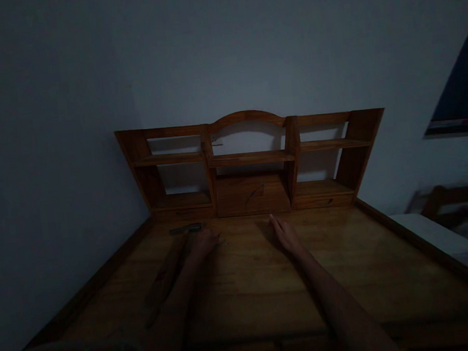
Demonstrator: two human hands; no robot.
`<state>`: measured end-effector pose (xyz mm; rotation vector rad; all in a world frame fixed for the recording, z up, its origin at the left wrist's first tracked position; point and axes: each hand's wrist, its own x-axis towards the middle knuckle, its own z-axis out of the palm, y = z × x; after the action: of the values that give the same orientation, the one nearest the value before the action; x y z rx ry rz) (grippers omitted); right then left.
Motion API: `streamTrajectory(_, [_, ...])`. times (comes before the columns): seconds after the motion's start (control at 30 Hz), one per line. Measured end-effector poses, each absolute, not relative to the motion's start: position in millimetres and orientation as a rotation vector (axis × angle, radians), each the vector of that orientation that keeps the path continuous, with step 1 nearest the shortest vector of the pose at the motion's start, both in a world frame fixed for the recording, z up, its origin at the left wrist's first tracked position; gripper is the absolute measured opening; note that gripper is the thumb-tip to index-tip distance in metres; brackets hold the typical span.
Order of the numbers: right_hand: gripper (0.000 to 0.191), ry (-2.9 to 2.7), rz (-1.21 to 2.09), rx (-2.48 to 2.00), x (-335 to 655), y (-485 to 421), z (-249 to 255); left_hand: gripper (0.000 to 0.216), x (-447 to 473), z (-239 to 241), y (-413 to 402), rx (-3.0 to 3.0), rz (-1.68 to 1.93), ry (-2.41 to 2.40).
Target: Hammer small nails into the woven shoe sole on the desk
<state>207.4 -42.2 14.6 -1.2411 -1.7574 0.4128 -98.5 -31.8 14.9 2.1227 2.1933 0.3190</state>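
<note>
In the dim light, my left hand point(205, 242) is low over the wooden desktop point(251, 283), its fingers closed. Thin pale bits show at its fingertips, too small and dark to name. Just beyond that hand lies a long grey tool point(185, 229) with a darker block at its right end; its kind is unclear. To the right, my right hand point(287, 236) rests close to the desktop with its fingers pressed together and pointing forward. Whatever it may pinch cannot be made out.
A wooden shelf unit point(251, 158) with small drawers stands along the desk's back edge. A thin curved line point(254, 194) shows against its middle panel. Pale cables point(81, 350) cross the lower left corner. Beyond the right edge is a white surface point(436, 234).
</note>
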Motion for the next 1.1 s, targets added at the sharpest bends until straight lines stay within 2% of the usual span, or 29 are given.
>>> streamTrajectory(0.37, [0.055, -1.770, 0.430, -1.254, 208, -41, 13, 0.018, -122, 7, -18, 1.912, 0.539, 1.940])
streamTrajectory(0.53, [0.056, -1.776, 0.434, -1.245, 209, -42, 13, 0.026, -127, -2, -13, 1.856, 0.686, 1.963])
streamTrajectory(0.93, [0.052, -1.800, 0.437, -1.230, 209, -41, 13, 0.021, -121, 3, -9, 1.606, 1.009, 1.712])
streamTrajectory(1.1, [0.052, -1.811, 0.437, -1.216, 208, -42, 14, 0.030, -122, 4, -11, 1.598, 1.161, 1.639])
